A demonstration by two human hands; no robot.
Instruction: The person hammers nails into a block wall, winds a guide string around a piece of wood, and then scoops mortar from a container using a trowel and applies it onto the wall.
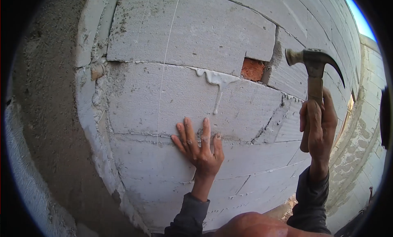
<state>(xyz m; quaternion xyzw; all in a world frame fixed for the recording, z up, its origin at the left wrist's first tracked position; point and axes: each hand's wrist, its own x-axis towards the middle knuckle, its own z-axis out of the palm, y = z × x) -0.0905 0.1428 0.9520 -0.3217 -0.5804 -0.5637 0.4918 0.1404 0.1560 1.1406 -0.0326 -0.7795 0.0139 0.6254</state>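
My left hand (201, 151) lies spread against the wall of pale blocks, its fingertips on a block (135, 100) just above a mortar joint. In my right hand (321, 126) is a claw hammer (314, 67), gripped by its wooden handle. The hammer stands upright in front of the wall, striking face to the left and curved claw to the right. A drip of whitish mortar (217, 81) runs down the block above my left hand. Right of the drip, a piece of red brick (252, 69) shows in a gap between blocks.
A thin white string (163, 69) runs down the wall on the left. Beyond a rough mortar edge (98, 98), a brown-grey plastered strip (49, 93) borders the blocks. Another block wall (370, 81) stands at the far right, with sky above it.
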